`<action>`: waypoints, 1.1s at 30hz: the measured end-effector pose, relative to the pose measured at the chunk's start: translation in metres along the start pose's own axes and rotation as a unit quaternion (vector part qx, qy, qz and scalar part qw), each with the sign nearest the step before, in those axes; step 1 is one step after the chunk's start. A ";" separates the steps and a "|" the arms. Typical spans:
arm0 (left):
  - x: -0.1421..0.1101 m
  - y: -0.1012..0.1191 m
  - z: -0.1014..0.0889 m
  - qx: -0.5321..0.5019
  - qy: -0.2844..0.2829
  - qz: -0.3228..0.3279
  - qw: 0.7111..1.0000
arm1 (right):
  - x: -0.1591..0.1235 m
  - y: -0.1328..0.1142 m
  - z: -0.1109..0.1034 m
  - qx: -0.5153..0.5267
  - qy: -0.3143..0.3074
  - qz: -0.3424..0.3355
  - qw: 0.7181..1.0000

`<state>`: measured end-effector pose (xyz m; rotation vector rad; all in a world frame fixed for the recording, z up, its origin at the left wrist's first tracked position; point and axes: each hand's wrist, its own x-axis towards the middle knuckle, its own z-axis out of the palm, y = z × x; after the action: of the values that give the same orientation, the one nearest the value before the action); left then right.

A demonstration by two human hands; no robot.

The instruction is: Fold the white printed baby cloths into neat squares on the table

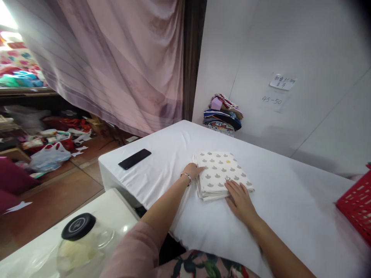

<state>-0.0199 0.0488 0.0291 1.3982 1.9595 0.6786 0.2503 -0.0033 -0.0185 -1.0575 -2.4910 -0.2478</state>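
Note:
A white cloth (222,170), printed with small grey motifs and a few green and yellow ones, lies on the table folded into a thick rectangle. At its left edge is my left hand (193,172), wearing a bracelet; the thumb rests on top and the other fingers are mostly hidden along the side, closed on the edge. My right hand (240,200) lies over the near right edge, its fingers stretched out and slightly apart on the top layer, the thumb by the front side. Several layers show along the front fold.
The table (278,216) has a white cover. A black phone (135,158) lies on its left side. Folded clothes (222,114) are stacked by the wall, and a red plastic basket (358,204) stands right. A black-lidded jar (79,247) sits on a white surface at lower left.

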 end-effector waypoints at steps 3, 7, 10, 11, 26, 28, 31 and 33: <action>0.002 -0.001 0.000 -0.029 -0.013 -0.009 0.999 | 0.000 0.000 0.000 -0.001 0.002 0.000 1.000; -0.002 -0.002 0.002 -0.034 0.006 -0.003 0.999 | 0.000 0.000 0.000 -0.004 0.003 0.001 1.000; -0.005 -0.001 0.006 -0.015 0.054 0.011 0.998 | 0.000 0.000 0.000 -0.006 0.000 0.004 1.000; -0.006 0.000 0.007 -0.008 0.072 0.017 0.997 | 0.000 0.000 0.000 -0.006 -0.001 0.004 1.000; -0.013 -0.007 0.011 -0.058 0.134 0.008 0.989 | 0.000 -0.001 -0.002 0.002 -0.006 0.001 1.000; -0.009 -0.009 0.010 -0.065 0.116 -0.009 0.991 | 0.000 -0.001 -0.002 0.001 -0.008 0.003 1.000; -0.004 -0.009 0.008 -0.082 0.103 -0.019 0.991 | 0.000 -0.001 -0.001 0.000 -0.012 0.006 1.000; 0.000 -0.007 0.007 -0.095 0.102 -0.021 0.990 | 0.000 -0.001 -0.001 0.001 -0.011 0.006 1.000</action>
<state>-0.0189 0.0475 0.0195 1.2083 2.0124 0.9943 0.2502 -0.0040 -0.0178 -1.0797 -2.5035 -0.2317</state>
